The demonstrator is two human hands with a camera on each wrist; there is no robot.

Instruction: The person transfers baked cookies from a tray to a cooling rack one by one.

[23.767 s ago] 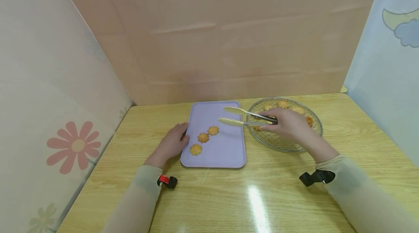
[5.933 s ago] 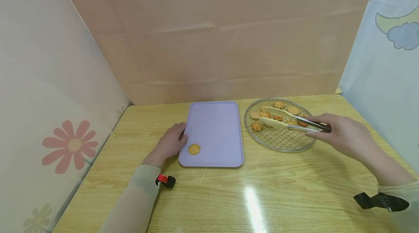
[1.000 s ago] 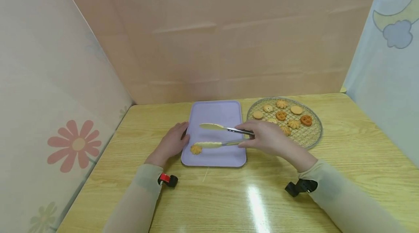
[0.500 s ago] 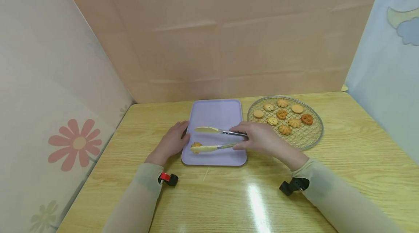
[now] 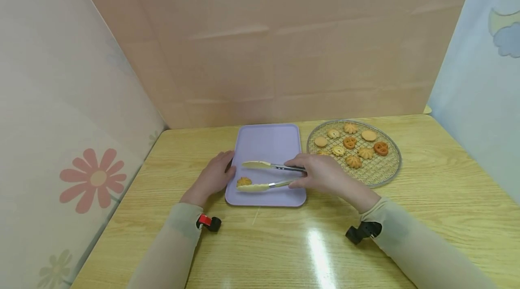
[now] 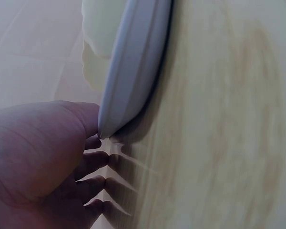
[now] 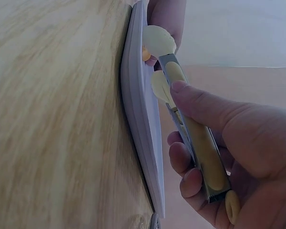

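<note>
My right hand (image 5: 321, 172) grips metal tongs (image 5: 280, 167) with pale yellow tips, also large in the right wrist view. The tongs are spread low over a lilac tray (image 5: 270, 137). One flower-shaped cookie (image 5: 244, 181) lies near the tray's left edge, between the spread tips and close to the nearer one, which hides its front edge. My left hand (image 5: 213, 176) rests at the tray's left side. In the left wrist view its thumb touches the tray rim (image 6: 133, 62), and the other fingertips reach down to the table.
A round wire rack (image 5: 379, 171) stands right of the tray, holding several cookies: flower-shaped, plain round and pretzel-shaped (image 5: 381, 148). My right hand and forearm cover its front left part. A peach-coloured backdrop (image 5: 260, 54) closes off the table's far edge; pale panels flank the sides.
Earlier three cookies lay on the tray; one is there now, and the rack holds more. The tongs went from over the rack to around the tray's cookie. The left hand stayed put.
</note>
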